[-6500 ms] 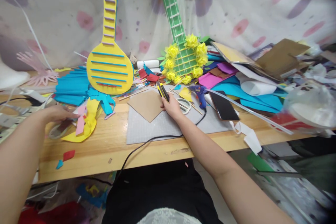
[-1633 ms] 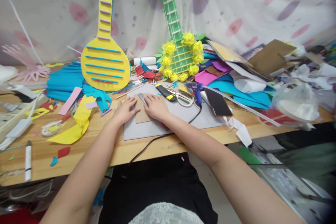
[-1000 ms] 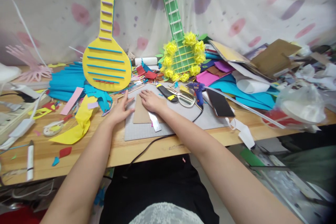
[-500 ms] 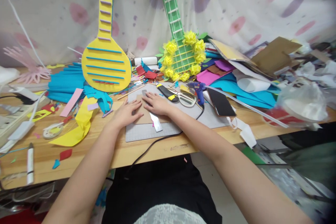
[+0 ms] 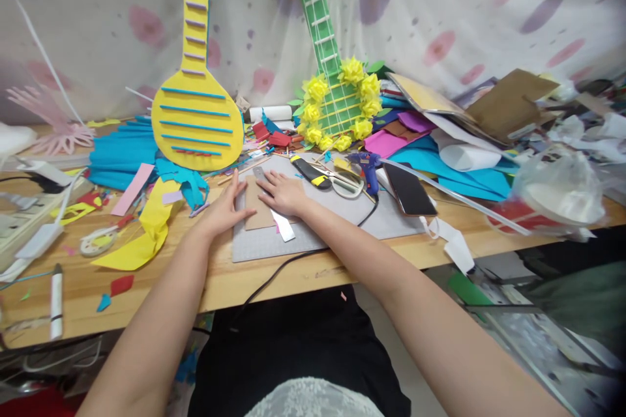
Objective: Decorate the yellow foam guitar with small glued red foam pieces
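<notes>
My right hand [image 5: 283,193] lies flat, fingers spread, over a metal ruler [image 5: 282,227] that slants across a piece of brown cardboard [image 5: 254,212]. The palm hides the ruler's middle. Beside the cardboard's left edge is my left hand [image 5: 222,210], its thumb held apart from the raised fingers and nothing in its grasp. The cardboard rests on a grey cutting mat [image 5: 261,249]. Close behind my right hand are a black-and-yellow cutter [image 5: 310,173] and scissors [image 5: 348,187]. A blue glue gun [image 5: 370,171] lies farther right, near a dark phone [image 5: 409,189].
A yellow paper lute-like instrument [image 5: 198,124] and a green one with yellow flowers [image 5: 337,107] lean at the back. Blue paper [image 5: 122,159] and yellow scraps [image 5: 154,228] lie left. A black cable [image 5: 274,281] crosses the front edge. A plastic-wrapped tub [image 5: 557,192] stands right.
My left hand has shifted left off the cardboard toward its left edge, with the thumb and fingers wider apart. The cardboard, ruler and right hand have moved slightly left.
</notes>
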The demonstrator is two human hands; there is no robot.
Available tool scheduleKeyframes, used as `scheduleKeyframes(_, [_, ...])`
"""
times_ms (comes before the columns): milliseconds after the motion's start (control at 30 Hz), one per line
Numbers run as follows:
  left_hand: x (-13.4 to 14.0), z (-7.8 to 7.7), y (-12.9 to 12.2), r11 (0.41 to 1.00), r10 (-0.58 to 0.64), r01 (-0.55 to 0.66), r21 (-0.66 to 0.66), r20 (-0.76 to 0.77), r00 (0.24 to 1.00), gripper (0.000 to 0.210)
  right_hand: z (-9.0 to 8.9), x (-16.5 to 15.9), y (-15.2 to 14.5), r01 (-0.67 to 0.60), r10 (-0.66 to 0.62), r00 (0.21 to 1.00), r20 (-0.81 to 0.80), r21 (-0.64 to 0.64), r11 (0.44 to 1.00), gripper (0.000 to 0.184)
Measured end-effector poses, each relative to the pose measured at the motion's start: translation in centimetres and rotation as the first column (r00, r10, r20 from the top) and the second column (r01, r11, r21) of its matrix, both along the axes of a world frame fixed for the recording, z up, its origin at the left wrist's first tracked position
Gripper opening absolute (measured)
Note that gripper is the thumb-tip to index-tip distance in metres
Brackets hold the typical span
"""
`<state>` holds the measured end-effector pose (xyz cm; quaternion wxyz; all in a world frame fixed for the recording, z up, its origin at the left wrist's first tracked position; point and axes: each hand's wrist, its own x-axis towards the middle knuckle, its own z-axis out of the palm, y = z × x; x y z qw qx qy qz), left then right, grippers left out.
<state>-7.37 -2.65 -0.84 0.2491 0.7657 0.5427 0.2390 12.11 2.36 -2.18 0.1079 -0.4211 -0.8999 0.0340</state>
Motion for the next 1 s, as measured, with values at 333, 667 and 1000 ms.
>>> scheduleKeyframes(333, [-0.78, 0.07, 0.8, 0.903, 0.402, -0.413, 0.118, 0.104, 0.91, 0.077, 0.17, -0.27, -0.07, 0.044, -0.043, 0.999, 0.015, -0.022, 0.999, 0.055])
scheduleKeyframes(667, [-0.4, -0.27, 0.73, 0.917, 0.378, -0.385, 0.103, 0.08, 0.922, 0.075, -0.25, -0.81, 0.1, 0.078, -0.078, 0.997, -0.005, -0.026, 0.997, 0.054])
scheduleKeyframes(1000, [-0.31, -0.02, 0.57, 0.933, 0.346, -0.35, 0.08, 0.064, 0.936, 0.074, 0.06, -0.22, 0.49, 0.018, -0.018, 1.0, 0.017, -0.028, 0.999, 0.054])
